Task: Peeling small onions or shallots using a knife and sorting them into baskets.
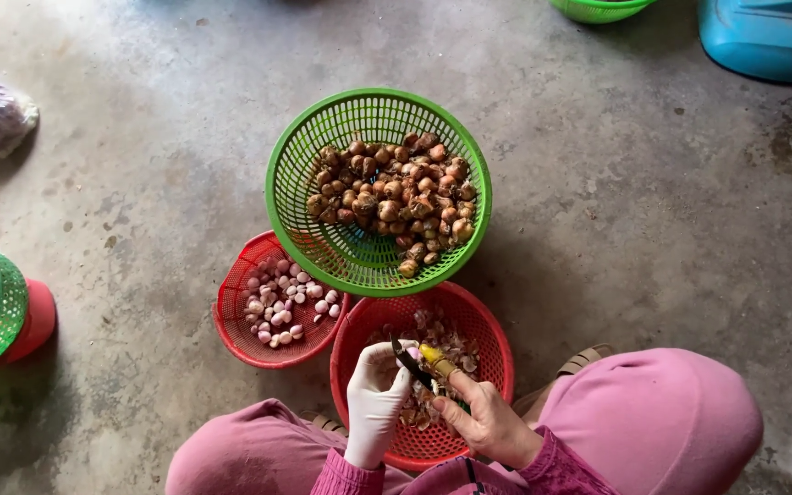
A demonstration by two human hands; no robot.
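White-gloved left hand (376, 401) pinches a small bulb (412, 353) at its fingertips while the bare right hand (485, 420), fingers closed on a yellow-handled knife (423, 361), sets the blade against it above the red basket (497, 353) of peelings.

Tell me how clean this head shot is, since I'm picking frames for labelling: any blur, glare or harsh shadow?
Head view: soft, even daylight, no glare; round green plastic basket of brown bulbs sharp, casting only a faint shadow on the grey concrete floor; left hand in a white glove and bare right hand crisp; edges slightly stretched.
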